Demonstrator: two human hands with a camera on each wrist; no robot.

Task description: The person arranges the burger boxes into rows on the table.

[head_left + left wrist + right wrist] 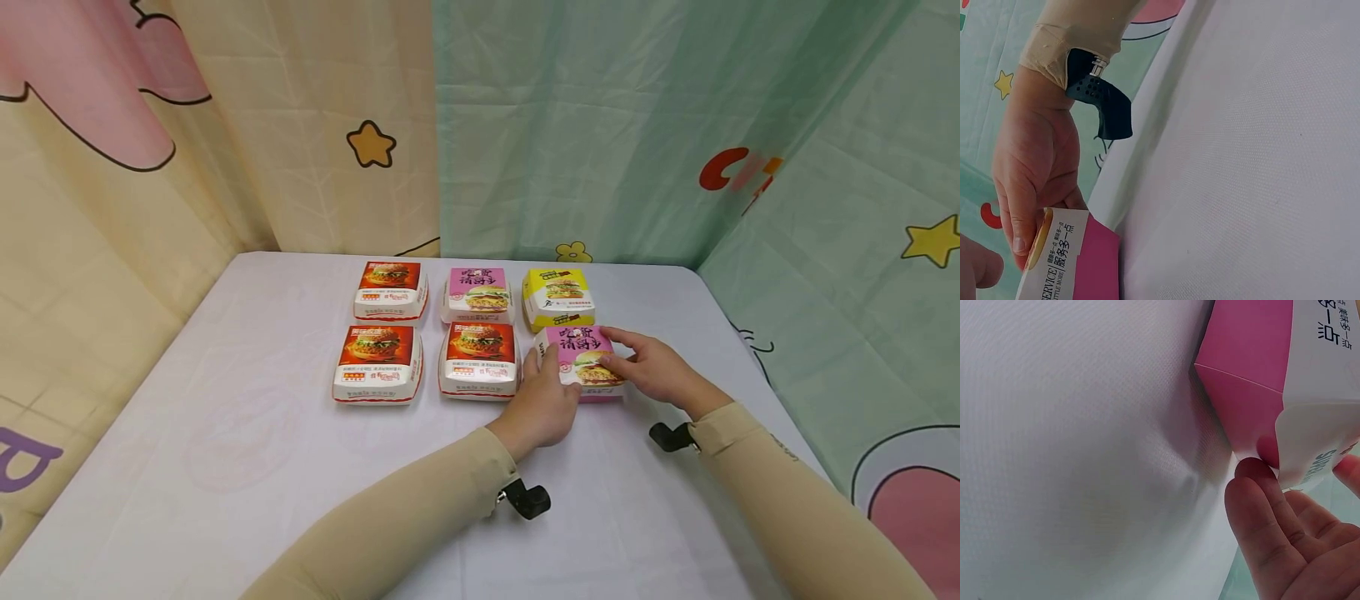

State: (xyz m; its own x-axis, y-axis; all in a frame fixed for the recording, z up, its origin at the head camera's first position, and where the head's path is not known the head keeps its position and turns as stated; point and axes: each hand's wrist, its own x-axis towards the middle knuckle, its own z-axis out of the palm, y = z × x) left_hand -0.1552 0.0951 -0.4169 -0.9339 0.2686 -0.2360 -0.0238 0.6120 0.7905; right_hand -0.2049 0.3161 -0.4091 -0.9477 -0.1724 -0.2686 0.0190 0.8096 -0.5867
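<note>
Both hands are at a pink-and-white burger box, the right one in the front row on the white table. My left hand holds its left side, thumb by the front corner. At the opposite side, my right hand grips it with the thumb over the top edge and fingers along the side. In the right wrist view, fingertips meet the pink lower wall. Just left of my left hand sits a red-and-white burger box. Directly behind the held box is a yellow-and-white burger box.
Another pink burger box stands in the middle of the back row. On the left are a rear red burger box and a front red burger box. Patterned curtains hang behind the white table.
</note>
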